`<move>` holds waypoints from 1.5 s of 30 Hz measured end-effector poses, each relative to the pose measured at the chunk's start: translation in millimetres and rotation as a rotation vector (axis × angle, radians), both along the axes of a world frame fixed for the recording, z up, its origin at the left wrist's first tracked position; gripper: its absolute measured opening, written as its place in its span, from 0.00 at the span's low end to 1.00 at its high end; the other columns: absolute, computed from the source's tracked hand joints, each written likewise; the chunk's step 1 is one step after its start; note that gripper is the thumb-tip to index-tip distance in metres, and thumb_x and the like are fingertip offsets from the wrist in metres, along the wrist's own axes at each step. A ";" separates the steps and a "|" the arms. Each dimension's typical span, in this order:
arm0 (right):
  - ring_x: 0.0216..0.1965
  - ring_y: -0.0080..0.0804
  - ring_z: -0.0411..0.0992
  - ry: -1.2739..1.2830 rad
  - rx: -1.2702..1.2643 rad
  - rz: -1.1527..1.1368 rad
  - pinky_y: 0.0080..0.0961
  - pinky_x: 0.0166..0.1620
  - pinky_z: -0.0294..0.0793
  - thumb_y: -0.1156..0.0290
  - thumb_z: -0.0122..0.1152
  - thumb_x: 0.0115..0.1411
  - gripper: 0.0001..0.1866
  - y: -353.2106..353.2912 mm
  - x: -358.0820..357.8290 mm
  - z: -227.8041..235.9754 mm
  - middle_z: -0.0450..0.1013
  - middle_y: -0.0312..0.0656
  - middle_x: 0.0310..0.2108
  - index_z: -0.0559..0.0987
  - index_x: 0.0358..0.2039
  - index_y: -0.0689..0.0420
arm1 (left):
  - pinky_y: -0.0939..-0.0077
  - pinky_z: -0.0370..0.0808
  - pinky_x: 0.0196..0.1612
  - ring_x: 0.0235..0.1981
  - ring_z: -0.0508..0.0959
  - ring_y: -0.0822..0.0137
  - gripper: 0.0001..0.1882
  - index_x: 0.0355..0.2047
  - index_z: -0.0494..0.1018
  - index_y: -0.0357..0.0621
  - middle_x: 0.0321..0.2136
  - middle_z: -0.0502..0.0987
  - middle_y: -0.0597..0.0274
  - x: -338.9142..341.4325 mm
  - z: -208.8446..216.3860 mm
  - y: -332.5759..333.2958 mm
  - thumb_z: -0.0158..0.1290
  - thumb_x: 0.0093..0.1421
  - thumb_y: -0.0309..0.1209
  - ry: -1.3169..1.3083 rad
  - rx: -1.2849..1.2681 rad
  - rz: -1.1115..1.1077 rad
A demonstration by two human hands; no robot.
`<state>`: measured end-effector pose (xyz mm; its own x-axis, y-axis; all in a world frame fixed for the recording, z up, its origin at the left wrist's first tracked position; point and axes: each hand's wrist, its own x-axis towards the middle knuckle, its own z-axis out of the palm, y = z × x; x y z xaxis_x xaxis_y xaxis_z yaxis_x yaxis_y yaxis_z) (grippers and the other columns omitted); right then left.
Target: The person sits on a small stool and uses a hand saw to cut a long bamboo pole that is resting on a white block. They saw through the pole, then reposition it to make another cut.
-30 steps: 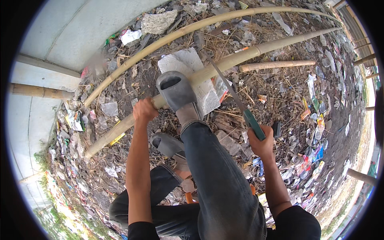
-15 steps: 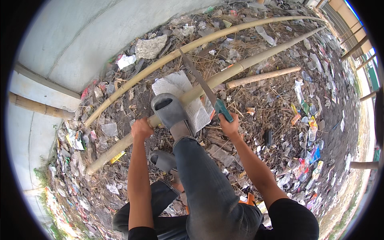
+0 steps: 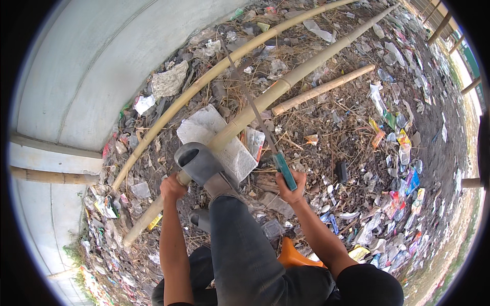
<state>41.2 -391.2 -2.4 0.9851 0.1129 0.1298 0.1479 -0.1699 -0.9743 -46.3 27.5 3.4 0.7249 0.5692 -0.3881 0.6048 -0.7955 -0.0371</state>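
Observation:
A long bamboo pole [image 3: 286, 81] runs from the lower left to the far right. My left hand [image 3: 173, 187] is closed around it near its lower end. Just beyond that hand, my foot in a grey slipper [image 3: 200, 163] presses on the pole. My right hand [image 3: 291, 186] grips the green handle of a hand saw [image 3: 251, 102]. The saw's long, thin blade points up and to the left, crossing the pole beyond my foot. Whether its teeth touch the bamboo, I cannot tell. Beneath the pole lies a whitish slab [image 3: 240, 160].
A second bamboo pole [image 3: 204, 76] curves along the far side, near a grey wall [image 3: 66, 76]. A short bamboo piece [image 3: 324, 89] lies to the right. A pale rock [image 3: 170, 80], dry straw and plastic litter cover the ground. Something orange [image 3: 296, 255] shows beside my leg.
My right hand has drawn the saw back toward me, its handle now lower. The whole view has shifted slightly. My left hand and foot keep their places on the pole.

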 end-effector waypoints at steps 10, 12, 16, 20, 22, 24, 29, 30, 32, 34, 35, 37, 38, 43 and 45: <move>0.19 0.30 0.70 0.149 -0.211 0.194 0.34 0.25 0.69 0.64 0.64 0.61 0.13 -38.7 6.5 45.8 0.73 0.42 0.17 0.81 0.30 0.63 | 0.53 0.80 0.54 0.46 0.84 0.44 0.29 0.52 0.79 0.50 0.41 0.85 0.44 -6.3 -9.6 -6.8 0.67 0.47 0.42 -0.105 0.092 0.022; 0.18 0.30 0.69 0.222 -0.239 0.199 0.34 0.25 0.69 0.62 0.64 0.62 0.14 -36.3 1.7 55.9 0.72 0.42 0.16 0.82 0.30 0.62 | 0.54 0.80 0.54 0.47 0.84 0.45 0.30 0.52 0.79 0.50 0.41 0.85 0.44 -7.4 -8.5 -5.4 0.67 0.48 0.42 -0.090 0.090 0.019; 0.16 0.30 0.68 0.221 -0.288 0.252 0.33 0.24 0.68 0.62 0.64 0.65 0.15 -33.1 -4.0 71.8 0.70 0.42 0.14 0.82 0.29 0.62 | 0.54 0.80 0.55 0.49 0.84 0.46 0.30 0.55 0.79 0.52 0.43 0.85 0.44 -0.3 -6.5 -9.6 0.66 0.49 0.42 -0.035 0.075 0.053; 0.15 0.29 0.68 0.212 -0.272 0.271 0.32 0.23 0.68 0.65 0.63 0.65 0.14 -33.2 -9.3 94.9 0.69 0.42 0.13 0.81 0.27 0.63 | 0.55 0.80 0.56 0.50 0.83 0.46 0.31 0.56 0.78 0.53 0.45 0.84 0.43 -4.4 -7.6 -4.7 0.65 0.50 0.41 -0.044 0.081 0.058; 0.15 0.26 0.66 0.216 -0.297 0.284 0.31 0.22 0.66 0.64 0.63 0.65 0.16 -42.9 -14.5 106.6 0.68 0.42 0.12 0.80 0.24 0.63 | 0.54 0.80 0.55 0.49 0.84 0.46 0.30 0.56 0.79 0.52 0.44 0.84 0.43 -6.5 -7.2 -7.2 0.65 0.50 0.40 -0.051 0.072 0.051; 0.15 0.22 0.63 0.237 -0.308 0.294 0.31 0.21 0.63 0.62 0.64 0.65 0.20 -51.8 -25.2 113.6 0.65 0.39 0.11 0.76 0.20 0.63 | 0.54 0.80 0.54 0.48 0.84 0.45 0.29 0.55 0.79 0.52 0.43 0.84 0.42 -6.5 -3.7 -4.5 0.65 0.50 0.39 -0.047 0.054 0.053; 0.13 0.25 0.62 0.208 -0.320 0.262 0.33 0.20 0.63 0.62 0.64 0.66 0.22 -37.5 -29.6 120.2 0.65 0.40 0.10 0.76 0.17 0.62 | 0.52 0.81 0.52 0.46 0.84 0.44 0.22 0.49 0.80 0.49 0.41 0.84 0.41 -12.0 -2.9 -2.0 0.62 0.51 0.36 -0.075 0.045 0.079; 0.13 0.25 0.61 0.181 -0.332 0.263 0.33 0.20 0.62 0.62 0.64 0.66 0.23 -23.5 -13.7 110.5 0.65 0.40 0.10 0.75 0.17 0.62 | 0.52 0.81 0.52 0.46 0.84 0.43 0.21 0.47 0.80 0.48 0.40 0.84 0.41 -8.4 -1.6 -5.4 0.62 0.51 0.35 -0.098 0.036 0.077; 0.13 0.24 0.60 0.086 -0.316 0.212 0.34 0.19 0.60 0.61 0.64 0.66 0.25 13.6 24.3 75.6 0.64 0.41 0.10 0.75 0.16 0.63 | 0.52 0.81 0.51 0.46 0.84 0.43 0.21 0.47 0.80 0.48 0.40 0.84 0.41 -0.6 -5.6 -14.8 0.62 0.51 0.34 -0.113 0.003 0.055; 0.13 0.26 0.61 0.103 -0.324 0.195 0.35 0.21 0.63 0.59 0.64 0.66 0.25 28.0 41.7 75.6 0.66 0.43 0.11 0.76 0.17 0.64 | 0.52 0.81 0.51 0.46 0.84 0.42 0.20 0.47 0.79 0.48 0.40 0.84 0.41 0.3 -0.5 -9.0 0.61 0.51 0.34 -0.129 0.004 0.041; 0.13 0.27 0.62 0.111 -0.331 0.182 0.35 0.22 0.64 0.58 0.64 0.66 0.25 30.6 44.8 76.9 0.67 0.44 0.12 0.77 0.18 0.64 | 0.52 0.81 0.51 0.46 0.84 0.42 0.21 0.47 0.79 0.48 0.40 0.84 0.41 2.4 1.5 -7.4 0.61 0.51 0.34 -0.138 0.003 0.026; 0.14 0.23 0.63 0.261 -0.334 0.184 0.33 0.22 0.64 0.60 0.64 0.66 0.24 0.6 28.4 72.8 0.65 0.41 0.11 0.77 0.18 0.64 | 0.52 0.81 0.51 0.46 0.84 0.42 0.20 0.47 0.79 0.48 0.40 0.84 0.41 -4.7 1.7 -7.1 0.61 0.51 0.34 -0.143 0.002 0.031; 0.15 0.22 0.63 0.280 -0.310 0.211 0.32 0.22 0.64 0.62 0.64 0.66 0.23 -16.4 8.9 85.1 0.65 0.40 0.11 0.77 0.18 0.64 | 0.52 0.81 0.51 0.45 0.84 0.42 0.20 0.47 0.79 0.48 0.40 0.84 0.41 -7.1 5.2 0.1 0.61 0.51 0.33 -0.141 0.020 0.036; 0.14 0.22 0.66 0.313 -0.436 0.281 0.30 0.20 0.65 0.65 0.64 0.65 0.21 -49.0 -53.9 126.8 0.68 0.42 0.11 0.77 0.17 0.64 | 0.50 0.81 0.50 0.45 0.84 0.42 0.19 0.45 0.78 0.47 0.40 0.85 0.42 -8.9 -9.2 -0.5 0.62 0.51 0.32 -0.161 0.025 0.055; 0.13 0.22 0.65 0.297 -0.423 0.283 0.30 0.20 0.65 0.65 0.65 0.64 0.21 -42.5 -40.9 132.2 0.68 0.41 0.10 0.77 0.18 0.64 | 0.50 0.81 0.50 0.45 0.84 0.42 0.20 0.46 0.78 0.47 0.40 0.85 0.42 -3.5 -1.1 1.5 0.62 0.51 0.33 -0.136 0.046 0.047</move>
<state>0.4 -433.7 129.8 0.8963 0.3585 -0.2610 -0.0251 -0.5466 -0.8370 -49.8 28.9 2.3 0.7412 0.6186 -0.2607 0.6433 -0.7655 0.0122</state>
